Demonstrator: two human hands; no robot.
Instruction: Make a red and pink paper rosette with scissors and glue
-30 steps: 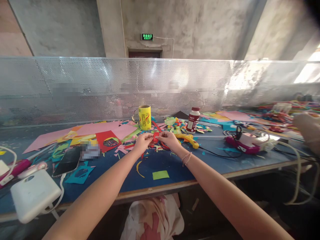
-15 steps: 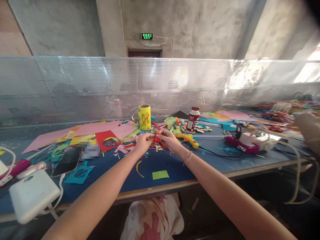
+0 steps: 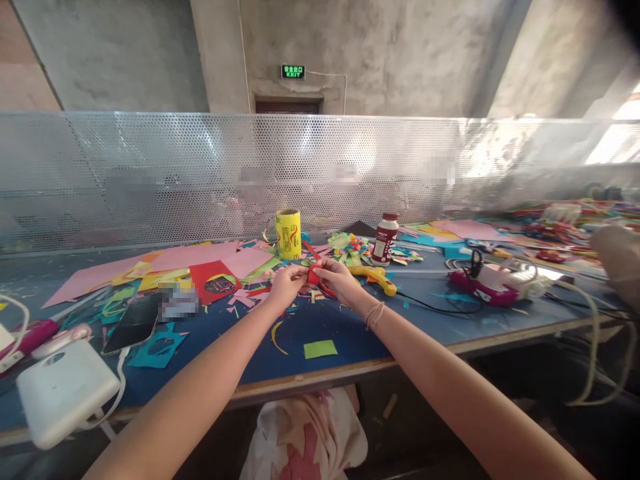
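Note:
Both hands meet over the middle of the blue table, pinching a small piece of red paper (image 3: 314,273) between them. My left hand (image 3: 287,285) is closed on its left side. On the other side my right hand (image 3: 339,280) grips it, with a bracelet on that wrist. The paper looks curled; its exact shape is partly hidden by the fingers. Colourful paper scraps (image 3: 250,294) lie under and around the hands. Just right of my right hand is a yellow glue gun (image 3: 374,275) with a black cord. A green paper rectangle (image 3: 321,349) lies nearer the front edge.
Behind the hands stand a yellow cardboard tube (image 3: 289,235) and a maroon-and-white bottle (image 3: 385,240). To the left are a phone (image 3: 133,323), a white charger box (image 3: 67,393) and red cut paper (image 3: 200,275). A power strip (image 3: 483,288) with cables sits right. A perforated metal screen (image 3: 320,173) closes the back.
Both hands stay in nearly the same place, still holding the red paper. The whole view has shifted very slightly.

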